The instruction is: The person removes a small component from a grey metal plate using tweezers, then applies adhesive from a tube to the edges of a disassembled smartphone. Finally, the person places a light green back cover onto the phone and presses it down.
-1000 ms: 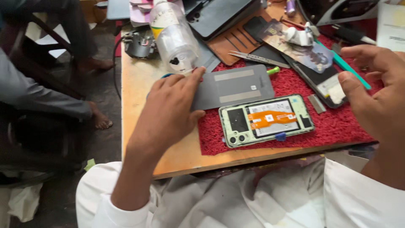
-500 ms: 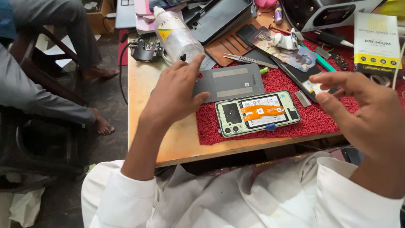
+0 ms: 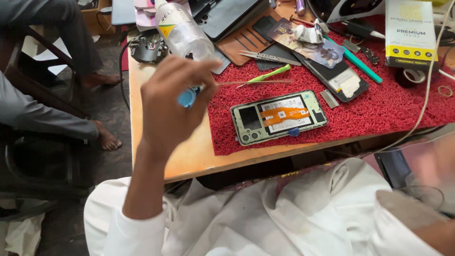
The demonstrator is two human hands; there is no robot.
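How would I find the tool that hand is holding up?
Start at the red mat on the wooden table. Above its left edge, over the table, the left hand pinches a thin screwdriver with a round blue cap, its shaft pointing right. Unlike the green tools lying flat, it's held in the air.

The left hand [image 3: 173, 104] is raised, back of the hand toward the camera, fingers curled shut around a thin blue-tipped tool [image 3: 189, 96], left of the opened phone [image 3: 278, 116]. The left forearm rises from a white sleeve. The right hand [image 3: 433, 163] is a blur, low and right of the phone.
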